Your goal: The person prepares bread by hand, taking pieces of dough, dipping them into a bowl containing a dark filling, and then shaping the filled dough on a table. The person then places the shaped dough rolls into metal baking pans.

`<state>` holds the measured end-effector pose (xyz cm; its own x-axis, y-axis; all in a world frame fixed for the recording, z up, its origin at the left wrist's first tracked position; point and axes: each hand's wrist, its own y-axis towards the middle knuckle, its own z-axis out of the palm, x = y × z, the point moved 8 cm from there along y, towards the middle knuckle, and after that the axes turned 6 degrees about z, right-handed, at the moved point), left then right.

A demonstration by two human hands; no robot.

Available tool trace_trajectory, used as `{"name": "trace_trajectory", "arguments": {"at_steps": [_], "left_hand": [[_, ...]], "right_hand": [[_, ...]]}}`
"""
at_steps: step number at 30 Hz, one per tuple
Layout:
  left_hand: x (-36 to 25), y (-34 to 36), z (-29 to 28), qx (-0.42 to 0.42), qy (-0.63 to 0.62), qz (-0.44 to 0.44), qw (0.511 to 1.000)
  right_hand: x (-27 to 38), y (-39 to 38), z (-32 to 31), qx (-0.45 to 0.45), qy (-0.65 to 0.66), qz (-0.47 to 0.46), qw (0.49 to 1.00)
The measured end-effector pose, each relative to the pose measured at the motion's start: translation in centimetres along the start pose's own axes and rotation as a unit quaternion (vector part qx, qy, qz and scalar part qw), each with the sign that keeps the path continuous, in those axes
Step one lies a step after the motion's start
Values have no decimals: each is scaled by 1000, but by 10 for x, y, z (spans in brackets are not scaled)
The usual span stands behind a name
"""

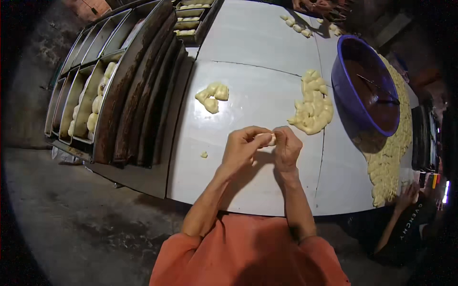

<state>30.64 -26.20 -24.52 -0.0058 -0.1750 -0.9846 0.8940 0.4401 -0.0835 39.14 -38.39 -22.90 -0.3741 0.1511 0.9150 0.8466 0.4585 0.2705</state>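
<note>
Over the white table (248, 195), my left hand (242, 148) and my right hand (288, 148) meet, fingers curled and closed. Pinched between them is a small piece of pale dough (272, 140), mostly covered by my fingers. Just beyond my right hand lies a heap of soft dough pieces (315, 112). A smaller cluster of dough pieces (213, 97) rests on the table ahead and to the left. One tiny dough scrap (204, 155) sits left of my left wrist.
At left, stacked loaf tins (81, 102) hold dough balls; more tins (186, 26) stand behind. A purple basin (341, 90) of brown filling is at right, beside a wide dough mass (384, 176). Other people's hands (315, 6) work at the far edge and at right (408, 194).
</note>
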Motion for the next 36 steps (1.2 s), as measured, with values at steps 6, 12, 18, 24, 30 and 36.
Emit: {"name": "trace_trajectory", "arguments": {"at_steps": [6, 12, 18, 24, 30, 36], "left_hand": [[21, -13, -6, 1, -86, -82, 993], [-11, -28, -39, 48, 262, 24, 963], [8, -27, -26, 152, 416, 135, 886], [3, -13, -21, 158, 433, 35, 887], [2, -44, -36, 112, 387, -31, 915], [-13, -61, -37, 133, 400, -40, 906]], "right_hand": [[29, -27, 2, 117, -35, -4, 992], [-17, -44, 2, 212, -34, 231, 949], [5, -50, 16, 199, -253, -37, 946], [-1, -41, 15, 237, -134, 31, 962], [-6, -56, 16, 266, -145, 56, 951], [18, -31, 23, 245, -197, -6, 949]]}}
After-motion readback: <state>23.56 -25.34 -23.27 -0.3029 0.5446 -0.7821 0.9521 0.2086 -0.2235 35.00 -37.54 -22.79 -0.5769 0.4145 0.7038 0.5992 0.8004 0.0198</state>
